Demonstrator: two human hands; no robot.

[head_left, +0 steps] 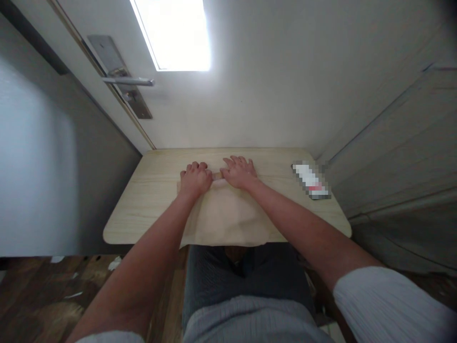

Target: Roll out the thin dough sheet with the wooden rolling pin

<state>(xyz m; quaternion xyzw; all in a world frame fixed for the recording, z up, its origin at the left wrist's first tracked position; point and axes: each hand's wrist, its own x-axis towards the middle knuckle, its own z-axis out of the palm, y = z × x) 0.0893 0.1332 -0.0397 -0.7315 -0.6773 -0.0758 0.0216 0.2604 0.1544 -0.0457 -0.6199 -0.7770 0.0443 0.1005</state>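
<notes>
A pale beige cloth [228, 214] is spread over the middle of the wooden table, its near edge reaching the table's front edge. My left hand [196, 178] lies on the far left part of the cloth, fingers curled over its far edge. Close beside it, my right hand [240, 171] presses on the far right part with fingers stretched out and apart, its thumb pointing towards the left hand. Between the two hands shows a narrow folded strip along the cloth's far edge. What lies beneath my palms is hidden.
The light wood table [143, 200] stands against a white door with a metal handle [130, 82] and a bright window pane [178, 33]. At the table's right lies a blurred-out phone-like object [310, 180]. Scraps lie on the floor [46, 305] at left.
</notes>
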